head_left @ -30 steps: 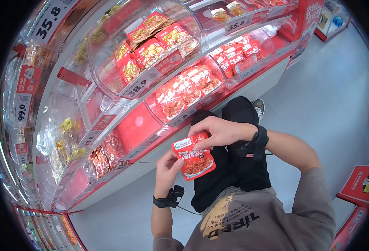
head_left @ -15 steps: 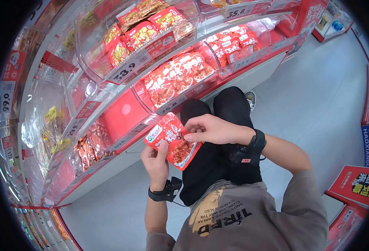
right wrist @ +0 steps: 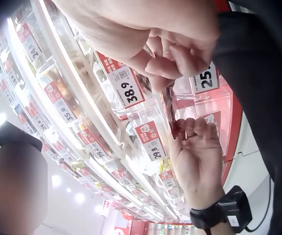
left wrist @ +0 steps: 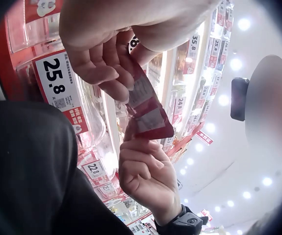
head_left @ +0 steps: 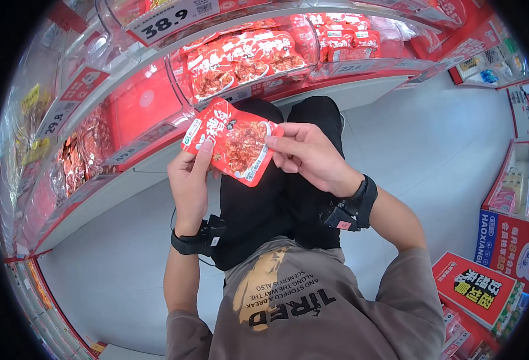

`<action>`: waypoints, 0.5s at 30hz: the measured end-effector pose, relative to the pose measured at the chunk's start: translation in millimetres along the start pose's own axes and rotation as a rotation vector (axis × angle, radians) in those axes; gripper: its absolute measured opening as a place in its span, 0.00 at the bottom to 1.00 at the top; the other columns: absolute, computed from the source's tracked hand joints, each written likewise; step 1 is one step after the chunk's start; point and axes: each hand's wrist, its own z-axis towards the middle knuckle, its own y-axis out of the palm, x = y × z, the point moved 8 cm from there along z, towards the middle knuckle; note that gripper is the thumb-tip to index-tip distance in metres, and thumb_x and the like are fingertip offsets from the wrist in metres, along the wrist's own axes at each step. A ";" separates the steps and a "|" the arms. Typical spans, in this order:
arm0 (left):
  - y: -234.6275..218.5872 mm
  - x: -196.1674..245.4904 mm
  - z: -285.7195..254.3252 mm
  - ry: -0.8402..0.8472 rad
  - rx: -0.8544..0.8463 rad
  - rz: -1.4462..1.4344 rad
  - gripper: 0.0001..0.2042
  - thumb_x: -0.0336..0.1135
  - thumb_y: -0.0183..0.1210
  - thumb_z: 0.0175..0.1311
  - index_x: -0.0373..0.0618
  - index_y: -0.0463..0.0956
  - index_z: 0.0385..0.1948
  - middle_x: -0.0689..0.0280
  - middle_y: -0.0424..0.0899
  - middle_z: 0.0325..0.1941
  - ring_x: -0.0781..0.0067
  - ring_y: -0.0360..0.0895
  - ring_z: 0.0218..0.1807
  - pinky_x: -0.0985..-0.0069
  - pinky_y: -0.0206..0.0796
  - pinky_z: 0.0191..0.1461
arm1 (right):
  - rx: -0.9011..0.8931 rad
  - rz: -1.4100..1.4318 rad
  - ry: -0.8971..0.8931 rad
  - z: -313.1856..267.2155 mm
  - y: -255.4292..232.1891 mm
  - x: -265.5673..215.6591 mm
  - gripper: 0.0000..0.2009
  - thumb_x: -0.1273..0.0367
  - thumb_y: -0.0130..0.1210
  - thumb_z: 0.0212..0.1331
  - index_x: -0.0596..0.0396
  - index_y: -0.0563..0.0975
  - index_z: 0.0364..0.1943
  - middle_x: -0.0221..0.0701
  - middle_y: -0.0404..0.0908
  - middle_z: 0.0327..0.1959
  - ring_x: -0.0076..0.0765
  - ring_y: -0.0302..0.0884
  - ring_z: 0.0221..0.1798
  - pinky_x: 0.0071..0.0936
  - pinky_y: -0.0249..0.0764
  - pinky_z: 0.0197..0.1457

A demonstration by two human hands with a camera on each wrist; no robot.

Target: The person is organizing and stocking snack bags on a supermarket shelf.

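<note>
A red snack pouch (head_left: 231,141) with white lettering and a picture of food is held over the person's lap in the head view. The left hand (head_left: 189,180) pinches its left end, thumb across the printed front. At the opposite end, the right hand (head_left: 312,156) pinches the pouch's edge between thumb and fingers. In the left wrist view, the back of the pouch (left wrist: 151,115) shows pale printed panels. From the right wrist, the pouch (right wrist: 169,110) appears nearly edge-on between both hands.
Clear shelf bins in front hold similar red pouches (head_left: 246,57), with price tags such as a 38.9 label (head_left: 165,25). A bare red shelf section (head_left: 141,105) lies at the left. Red promotional signs (head_left: 474,288) stand at the right, above the pale floor (head_left: 408,132).
The pouch has turned its printed front more toward the head camera. The right hand has shifted from the pouch's upper edge to its right end. The head view has swung round.
</note>
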 end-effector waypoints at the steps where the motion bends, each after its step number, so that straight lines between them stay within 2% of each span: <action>1: -2.4 -2.0 1.9 -0.009 -0.013 0.026 0.11 0.36 0.50 0.69 0.34 0.75 0.37 0.63 0.81 0.31 0.80 0.75 0.27 0.83 0.62 0.28 | -0.001 -0.065 0.002 2.7 -1.4 -2.7 0.07 0.69 0.54 0.62 0.59 0.76 0.35 0.26 0.76 0.21 0.14 0.68 0.18 0.11 0.61 0.20; 3: -0.6 -3.8 0.0 -0.066 -0.024 0.025 0.11 0.35 0.49 0.69 0.34 0.74 0.38 0.62 0.80 0.29 0.79 0.74 0.25 0.84 0.61 0.28 | 0.022 -0.140 -0.021 7.9 -1.0 -11.1 0.08 0.68 0.53 0.63 0.59 0.77 0.35 0.25 0.75 0.20 0.14 0.66 0.15 0.12 0.59 0.17; 6: 1.2 -4.8 -3.8 -0.083 -0.089 -0.031 0.11 0.34 0.45 0.70 0.36 0.72 0.39 0.64 0.77 0.29 0.78 0.73 0.28 0.83 0.61 0.30 | 0.090 -0.025 -0.026 27.6 -10.5 -30.8 0.07 0.68 0.53 0.63 0.56 0.74 0.31 0.25 0.74 0.20 0.16 0.67 0.16 0.13 0.57 0.17; 10: -7.2 -9.4 -10.7 -0.120 -0.087 0.056 0.09 0.33 0.46 0.68 0.36 0.72 0.39 0.64 0.76 0.28 0.78 0.73 0.27 0.84 0.59 0.30 | 0.137 0.079 -0.127 67.0 -28.6 -71.0 0.04 0.71 0.52 0.62 0.56 0.71 0.31 0.28 0.74 0.21 0.21 0.65 0.18 0.17 0.57 0.20; 12: -12.7 -9.3 -13.7 -0.109 -0.107 0.094 0.09 0.32 0.47 0.66 0.36 0.72 0.39 0.64 0.76 0.29 0.77 0.73 0.28 0.83 0.59 0.30 | 0.284 0.085 -0.200 91.0 -46.0 -82.5 0.04 0.72 0.50 0.63 0.59 0.70 0.34 0.29 0.72 0.23 0.19 0.61 0.19 0.16 0.57 0.21; 15: -25.7 -8.4 -19.1 -0.106 -0.078 0.069 0.08 0.31 0.48 0.65 0.36 0.72 0.39 0.64 0.75 0.28 0.77 0.73 0.28 0.83 0.59 0.31 | 0.395 0.196 -0.245 125.6 -67.1 -92.6 0.03 0.75 0.47 0.63 0.62 0.69 0.34 0.32 0.71 0.25 0.22 0.63 0.22 0.18 0.59 0.23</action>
